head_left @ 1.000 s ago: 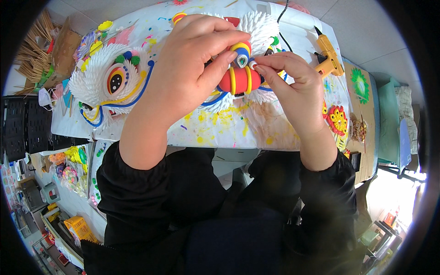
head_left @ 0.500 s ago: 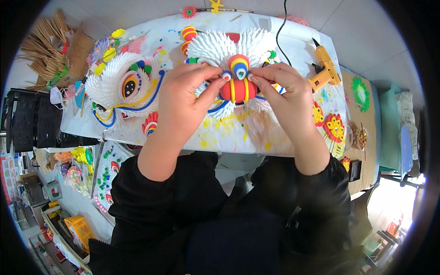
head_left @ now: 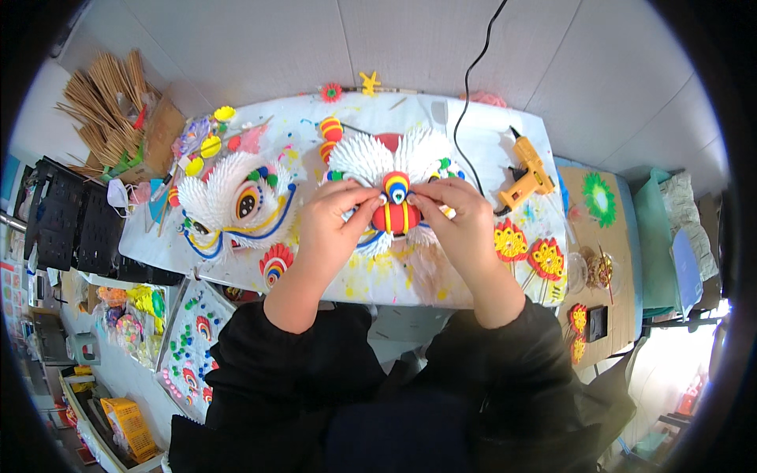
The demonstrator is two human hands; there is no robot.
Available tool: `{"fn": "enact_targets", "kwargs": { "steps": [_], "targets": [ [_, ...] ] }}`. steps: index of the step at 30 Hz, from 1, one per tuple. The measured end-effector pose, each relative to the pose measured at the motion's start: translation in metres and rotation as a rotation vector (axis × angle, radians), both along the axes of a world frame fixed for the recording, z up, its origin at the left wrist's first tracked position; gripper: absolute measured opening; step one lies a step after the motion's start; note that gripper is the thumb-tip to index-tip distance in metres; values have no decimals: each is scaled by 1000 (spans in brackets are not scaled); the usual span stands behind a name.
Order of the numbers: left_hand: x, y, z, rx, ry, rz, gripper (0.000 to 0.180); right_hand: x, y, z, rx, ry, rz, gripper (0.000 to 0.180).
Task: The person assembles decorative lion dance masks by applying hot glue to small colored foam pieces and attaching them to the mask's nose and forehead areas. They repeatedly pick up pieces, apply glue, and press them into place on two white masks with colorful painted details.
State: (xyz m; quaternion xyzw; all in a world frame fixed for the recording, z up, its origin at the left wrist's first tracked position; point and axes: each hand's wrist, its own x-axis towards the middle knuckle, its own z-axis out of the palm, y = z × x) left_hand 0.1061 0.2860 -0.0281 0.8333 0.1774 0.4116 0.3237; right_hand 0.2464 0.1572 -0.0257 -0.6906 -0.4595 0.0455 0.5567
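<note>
A craft lion head [head_left: 361, 154] with white fringed brows lies on the table in front of me. At its middle sits a striped red, yellow and blue nose [head_left: 396, 184] with a shiny stone. Just below is a rounded red piece [head_left: 393, 218] with yellow bands. My left hand [head_left: 331, 226] pinches at the nose's left side, thumb against forefinger. On the other side my right hand [head_left: 461, 223] does the same. Small whitish bits show at both fingertips, mostly covered. A second white lion head [head_left: 206, 195] with a big black eye rests to the left.
A yellow glue gun [head_left: 530, 174] lies to the right, near a black cord [head_left: 467, 87]. Red and yellow flower-like pieces [head_left: 546, 260] lie at the table's right front. Bamboo sticks [head_left: 106, 102] stand at the back left. A tray [head_left: 177, 359] of small coloured balls sits lower left.
The view has shifted, so the table appears lower and more wall shows. Both hands remain pinched at the sides of the nose.
</note>
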Motion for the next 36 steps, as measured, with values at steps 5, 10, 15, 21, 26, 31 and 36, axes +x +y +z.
{"fn": "enact_targets", "kwargs": {
  "steps": [5, 10, 15, 21, 26, 31, 36],
  "targets": [
    [-6, -4, 0, -138, 112, -36, 15, -4, -3, 2, -14, 5, 4, 15],
    [0, -5, -2, -70, 4, -23, 12, -4, 1, -3, -1, 3, -2, 15],
    [-14, 3, 4, -145, -42, 84, 15, 7, -24, -1, 128, 84, -71, 21],
    [-44, -63, 24, 53, -223, 137, 25, -27, -82, 4, 419, 733, 77, 31],
    [-55, -171, 6, 310, 57, -369, 68, -119, -99, -2, 528, 1469, 999, 81],
    [-94, -159, -14, 193, 84, -12, 71, -157, -159, 5, 108, 1287, 791, 87],
    [-160, -165, -22, 252, 177, 159, 63, -164, -188, -12, -96, 1432, 761, 56]
  ]
}}
